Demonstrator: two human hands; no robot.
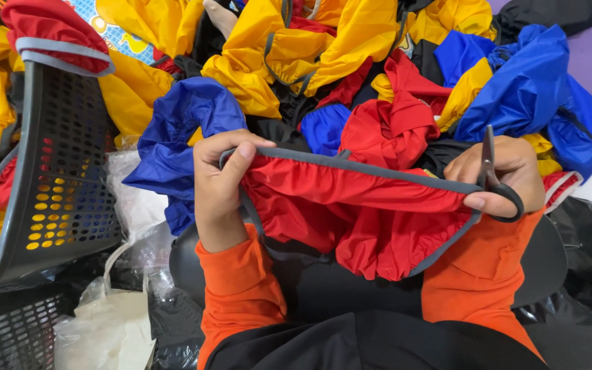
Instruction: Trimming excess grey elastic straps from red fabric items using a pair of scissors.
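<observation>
Sleeves of orange cloth lay nearest the camera, above a dark lap. Left hand [219,179] was closed on the grey-bound edge of a red garment [351,212], thumb on top pinching the binding [378,171]. Right hand [508,175] gripped the other end of that edge and also held small scissors [491,168], blades pointing up and seemingly closed. The garment hung stretched between both hands over the lap. Judged step: inspecting or trimming the binding; a next cut would call for slack cloth kept clear of the blades. Left stood a dark perforated basket [63,171]. Beyond lay a heap of yellow, blue and red garments [351,62].
</observation>
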